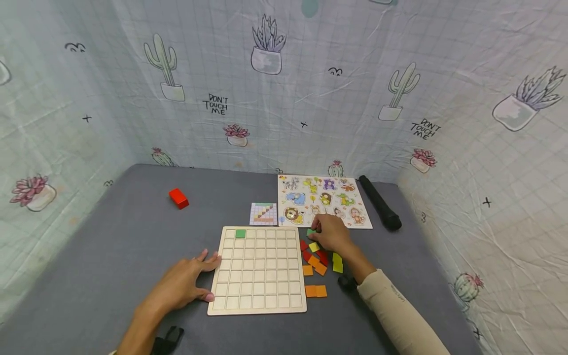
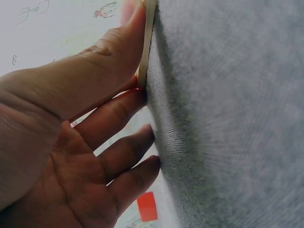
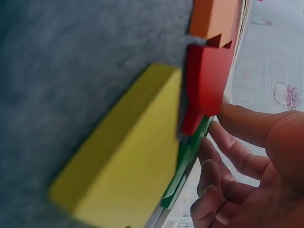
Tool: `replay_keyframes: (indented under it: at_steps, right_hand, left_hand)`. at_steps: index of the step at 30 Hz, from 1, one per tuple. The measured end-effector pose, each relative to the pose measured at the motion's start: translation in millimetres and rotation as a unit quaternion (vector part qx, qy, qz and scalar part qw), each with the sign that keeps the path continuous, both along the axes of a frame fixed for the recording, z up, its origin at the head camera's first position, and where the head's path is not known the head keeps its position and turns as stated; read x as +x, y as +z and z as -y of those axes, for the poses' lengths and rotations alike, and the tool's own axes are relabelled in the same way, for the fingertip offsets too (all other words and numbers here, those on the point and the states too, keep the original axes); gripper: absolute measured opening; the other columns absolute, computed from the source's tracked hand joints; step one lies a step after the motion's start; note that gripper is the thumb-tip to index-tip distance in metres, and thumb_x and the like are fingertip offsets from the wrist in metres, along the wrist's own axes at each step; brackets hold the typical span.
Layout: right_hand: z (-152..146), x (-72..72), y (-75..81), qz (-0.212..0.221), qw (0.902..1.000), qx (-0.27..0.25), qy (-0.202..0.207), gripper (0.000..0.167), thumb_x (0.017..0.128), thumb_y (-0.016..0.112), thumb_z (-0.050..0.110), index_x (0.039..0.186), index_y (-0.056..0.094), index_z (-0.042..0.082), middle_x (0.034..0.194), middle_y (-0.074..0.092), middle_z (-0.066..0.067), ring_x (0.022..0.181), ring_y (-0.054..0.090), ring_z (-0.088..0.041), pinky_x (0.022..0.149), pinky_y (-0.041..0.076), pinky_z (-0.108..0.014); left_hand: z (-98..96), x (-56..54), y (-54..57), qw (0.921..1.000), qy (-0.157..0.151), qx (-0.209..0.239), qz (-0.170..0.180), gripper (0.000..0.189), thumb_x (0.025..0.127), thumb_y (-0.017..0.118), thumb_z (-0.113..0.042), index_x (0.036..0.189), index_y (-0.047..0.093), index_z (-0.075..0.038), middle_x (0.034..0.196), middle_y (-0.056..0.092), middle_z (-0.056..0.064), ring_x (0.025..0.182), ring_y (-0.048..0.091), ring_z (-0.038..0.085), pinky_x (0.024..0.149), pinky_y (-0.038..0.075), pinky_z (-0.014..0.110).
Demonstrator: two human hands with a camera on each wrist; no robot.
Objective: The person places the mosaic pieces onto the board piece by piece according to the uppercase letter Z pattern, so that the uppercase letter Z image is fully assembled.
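Note:
A pale wooden grid board lies on the grey table, with one green square tile in its top row. My left hand rests against the board's left edge, thumb and fingers spread apart. In the left wrist view, the thumb touches the board's rim. Beyond the board's upper right corner, my right hand pinches a green tile, partly hidden by the fingers. Close by lie red tiles, yellow tiles and orange tiles. The right wrist view shows a yellow tile large and near.
A small pattern card and an animal picture board lie behind the grid board. At the far right is a black microphone. A red block sits far left. Patterned cloth surrounds the table.

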State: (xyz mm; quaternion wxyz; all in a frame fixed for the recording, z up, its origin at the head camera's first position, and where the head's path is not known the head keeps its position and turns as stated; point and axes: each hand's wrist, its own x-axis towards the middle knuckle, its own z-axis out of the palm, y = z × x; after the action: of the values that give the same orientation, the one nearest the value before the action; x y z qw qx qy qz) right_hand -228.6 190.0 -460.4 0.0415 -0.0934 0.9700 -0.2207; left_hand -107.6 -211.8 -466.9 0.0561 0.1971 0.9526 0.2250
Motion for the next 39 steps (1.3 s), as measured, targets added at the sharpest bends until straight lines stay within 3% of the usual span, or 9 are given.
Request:
replay_keyframes:
  at_steps: [5, 13, 19, 26, 39]
  right_hand:
    - [4.6, -0.9, 1.2, 0.004, 0.9999, -0.006, 0.013, 0.018, 0.089, 0.087, 0.021, 0.100, 0.075, 0.013, 0.091, 0.068, -0.001, 0.080, 0.060, -0.016, 0.077, 0.052, -0.038]
    - [6.9, -2.6, 3.4, 0.000, 0.9991, -0.041, 0.012, 0.018, 0.088, 0.088, 0.018, 0.092, 0.070, 0.015, 0.076, 0.064, 0.000, 0.065, 0.058, -0.016, 0.063, 0.046, -0.032]
    - [15.8, -0.7, 10.9, -0.021, 0.9963, -0.075, 0.038, 0.012, 0.095, 0.081, 0.015, 0.101, 0.071, 0.016, 0.076, 0.063, -0.001, 0.058, 0.052, -0.018, 0.058, 0.039, -0.032]
    - [40.9, 0.2, 17.6, 0.002, 0.9905, -0.118, 0.071, 0.011, 0.096, 0.080, 0.017, 0.101, 0.070, 0.017, 0.084, 0.067, -0.001, 0.061, 0.055, -0.019, 0.056, 0.041, -0.031]
    - [101.1, -13.6, 10.4, 0.021, 0.9903, -0.095, 0.099, 0.012, 0.095, 0.082, 0.019, 0.095, 0.070, 0.019, 0.077, 0.066, 0.004, 0.068, 0.059, -0.014, 0.063, 0.045, -0.031]
  left_hand:
    - [-0.2, 0.2, 0.0, 1.0000, 0.001, 0.001, 0.002, 0.095, 0.064, 0.096, -0.042, 0.148, 0.065, -0.013, 0.152, 0.056, 0.032, 0.131, 0.061, 0.056, 0.101, 0.052, 0.064]
    - [-0.7, 0.0, 1.2, 1.0000, 0.003, -0.002, 0.009, 0.095, 0.064, 0.096, -0.043, 0.149, 0.064, -0.014, 0.154, 0.055, 0.031, 0.132, 0.060, 0.056, 0.102, 0.051, 0.065]
    - [-0.6, -0.8, 2.5, 0.9999, 0.006, 0.001, 0.009, 0.095, 0.064, 0.096, -0.042, 0.149, 0.064, -0.014, 0.154, 0.055, 0.030, 0.133, 0.060, 0.056, 0.102, 0.051, 0.064]
    - [-0.2, -0.6, 2.5, 1.0000, 0.006, 0.000, 0.006, 0.095, 0.063, 0.096, -0.042, 0.148, 0.065, -0.013, 0.153, 0.055, 0.030, 0.132, 0.060, 0.057, 0.102, 0.052, 0.065]
    - [-1.4, -0.3, 1.7, 0.9999, 0.011, 0.003, 0.011, 0.095, 0.063, 0.097, -0.041, 0.148, 0.064, -0.014, 0.153, 0.055, 0.031, 0.132, 0.060, 0.057, 0.101, 0.052, 0.064]
